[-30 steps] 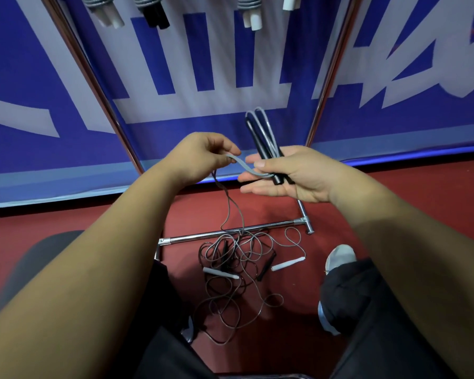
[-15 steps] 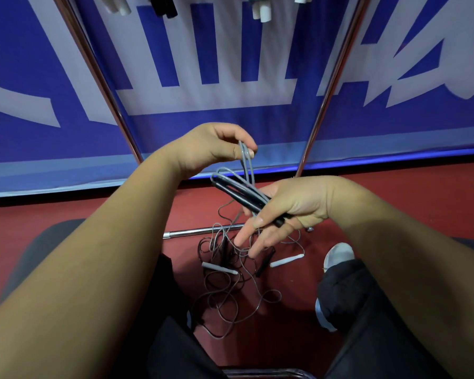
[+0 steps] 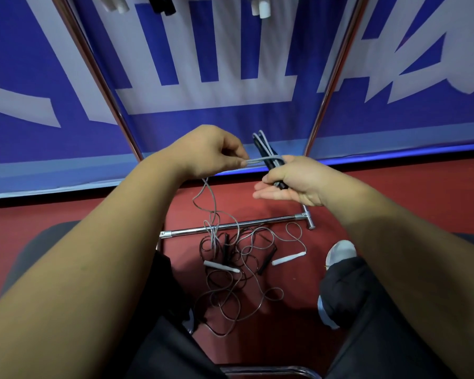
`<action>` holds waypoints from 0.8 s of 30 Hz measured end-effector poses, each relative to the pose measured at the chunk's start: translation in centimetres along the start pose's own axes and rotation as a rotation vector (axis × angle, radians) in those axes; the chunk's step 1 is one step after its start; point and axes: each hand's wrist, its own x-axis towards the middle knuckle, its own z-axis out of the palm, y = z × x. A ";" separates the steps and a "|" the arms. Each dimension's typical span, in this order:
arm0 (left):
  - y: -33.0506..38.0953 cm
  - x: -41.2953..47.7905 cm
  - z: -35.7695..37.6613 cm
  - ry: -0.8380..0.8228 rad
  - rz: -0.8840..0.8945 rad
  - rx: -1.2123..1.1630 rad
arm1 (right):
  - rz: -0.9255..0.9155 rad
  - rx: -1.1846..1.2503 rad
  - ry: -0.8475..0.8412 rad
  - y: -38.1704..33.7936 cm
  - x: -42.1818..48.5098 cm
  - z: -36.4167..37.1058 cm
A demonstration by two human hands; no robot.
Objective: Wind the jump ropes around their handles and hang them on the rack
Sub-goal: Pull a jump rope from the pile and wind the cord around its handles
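Jump rope [image 3: 259, 160] sits at frame centre, its grey cord stretched level between the two hands. Left hand [image 3: 208, 153] pinches the cord between thumb and forefinger. Right hand [image 3: 296, 181], just right of it, clamps the paired black handles [image 3: 279, 184] under the thumb, fingers extended. Slack cord drops to a tangled pile of ropes [image 3: 238, 263] on the red floor [image 3: 394, 203], beside the rack's chrome base bar [image 3: 268, 220].

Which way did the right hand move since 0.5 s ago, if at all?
Yes. The right hand rose, from overlapping the rack's floor bar to just above it.
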 end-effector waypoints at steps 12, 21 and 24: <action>0.9 0.5 2.8 -0.048 -0.313 -0.402 | -0.165 -0.076 -0.034 -0.9 -0.6 0.8; 1.3 0.5 1.1 -0.013 -0.186 -0.679 | -0.246 -0.238 0.062 -0.7 -0.2 0.1; 2.1 0.6 1.6 0.040 -0.282 -0.740 | -0.260 -0.396 0.060 -0.2 -0.5 0.6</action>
